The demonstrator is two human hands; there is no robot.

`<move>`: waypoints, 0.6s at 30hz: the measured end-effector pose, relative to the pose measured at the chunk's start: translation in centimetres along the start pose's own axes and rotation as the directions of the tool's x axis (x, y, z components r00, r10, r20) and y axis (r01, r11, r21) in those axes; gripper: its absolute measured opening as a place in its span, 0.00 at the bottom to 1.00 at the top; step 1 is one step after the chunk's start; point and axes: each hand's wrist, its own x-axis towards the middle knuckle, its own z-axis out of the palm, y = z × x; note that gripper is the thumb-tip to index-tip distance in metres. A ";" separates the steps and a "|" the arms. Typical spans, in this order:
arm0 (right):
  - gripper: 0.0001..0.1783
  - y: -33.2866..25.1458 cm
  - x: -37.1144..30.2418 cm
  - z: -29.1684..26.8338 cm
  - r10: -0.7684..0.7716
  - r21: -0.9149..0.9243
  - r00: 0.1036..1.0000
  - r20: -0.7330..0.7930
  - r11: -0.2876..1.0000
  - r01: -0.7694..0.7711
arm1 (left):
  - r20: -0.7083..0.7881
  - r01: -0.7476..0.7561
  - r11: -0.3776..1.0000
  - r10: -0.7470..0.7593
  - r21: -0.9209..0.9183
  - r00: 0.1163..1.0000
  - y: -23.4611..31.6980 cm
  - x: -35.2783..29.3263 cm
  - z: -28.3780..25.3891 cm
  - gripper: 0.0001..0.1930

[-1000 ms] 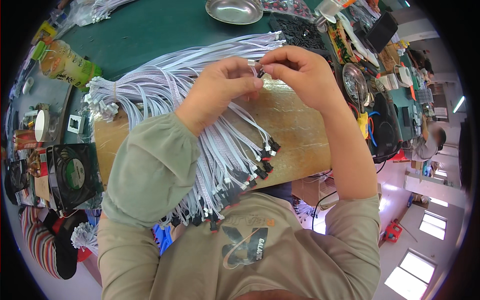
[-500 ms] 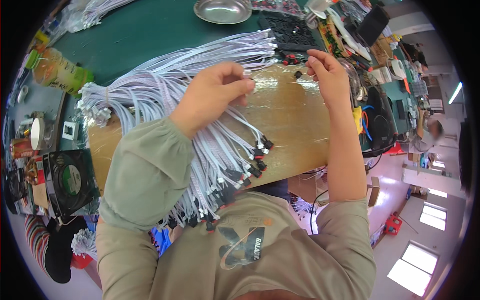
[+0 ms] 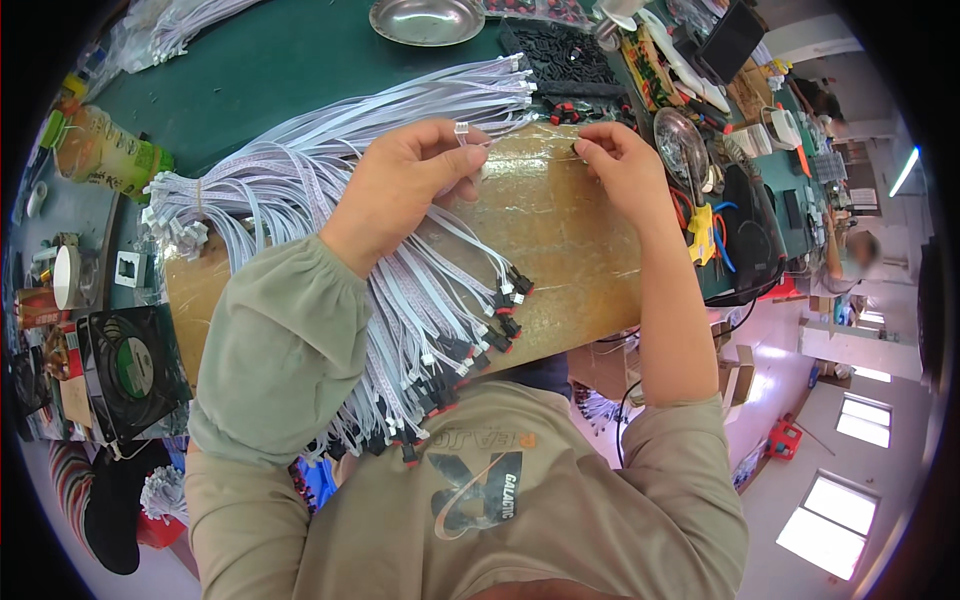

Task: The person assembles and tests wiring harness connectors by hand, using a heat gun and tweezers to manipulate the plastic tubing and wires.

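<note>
A brown taped board is lying under both hands, on the green bench. Across it, beneath the left fingers, a big sheaf of pale ribbon cables is fanning out, black-and-red plugs hanging toward the person. The left hand is pinching one cable's small white connector between thumb and forefinger, other fingers curled. The right hand is nipping something tiny at its fingertips; what, I cannot tell. Seemingly a single cable is being picked out; next it needs drawing free without dragging its neighbours.
</note>
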 end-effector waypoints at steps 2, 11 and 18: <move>0.13 -0.8 -1.2 0.8 0.042 0.262 0.997 0.059 0.964 -0.056 | -0.003 -0.002 1.000 0.002 0.013 1.000 0.1 -0.1 0.1 0.11; 0.14 -6.2 -5.3 3.4 0.030 0.755 0.942 0.334 0.589 -0.287 | 0.015 -0.057 0.998 0.056 0.042 0.998 -0.7 0.1 -0.3 0.10; 0.13 -6.1 -4.9 4.0 0.022 0.792 0.962 0.274 0.562 -0.239 | 0.016 -0.093 0.994 0.092 0.052 0.996 -0.6 0.1 -0.2 0.09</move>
